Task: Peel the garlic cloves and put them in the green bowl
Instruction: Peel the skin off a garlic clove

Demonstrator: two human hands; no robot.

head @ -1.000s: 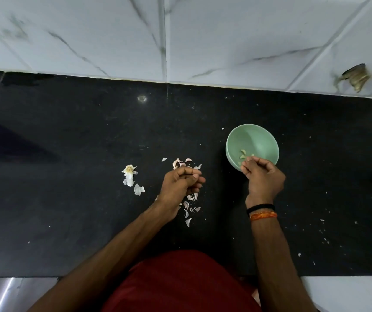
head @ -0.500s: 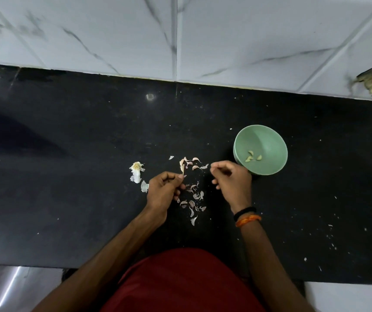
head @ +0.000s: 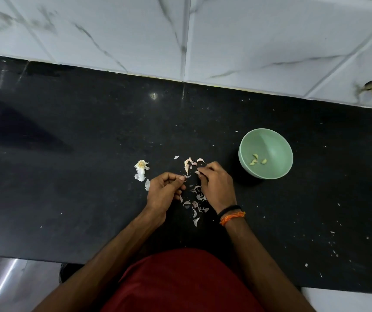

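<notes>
Right hand (head: pixel 216 188) has come back from the green bowl (head: pixel 268 140), where it hovered over the rim a second ago, and now sits over the heap of garlic skins (head: pixel 197 199). Left hand (head: pixel 164 190) has barely shifted.

Right hand: fingertips curled down onto the pinkish pieces (head: pixel 190 164) at the far edge of the heap, pinching at one. Cannot tell if that piece is an unpeeled clove or only husk.

Left hand: fingers curled, thumb and forefinger closed on a small pale scrap. Too small to say whether clove or skin.

Done so far: three peeled cloves (head: pixel 257 159) lie in the bottom of the green bowl, which stands on the black counter (head: pixel 67 176) just right of the hands. Loose skins litter the counter between and below both hands.

Left to do, by my reading: a few pinkish pieces remain near the right fingertips, likely cloves not yet peeled. Left of the hands lies the spent bulb core (head: pixel 141 168) with white papery husk; no cloves visible on it. Task looks partway through, perhaps past the middle
</notes>
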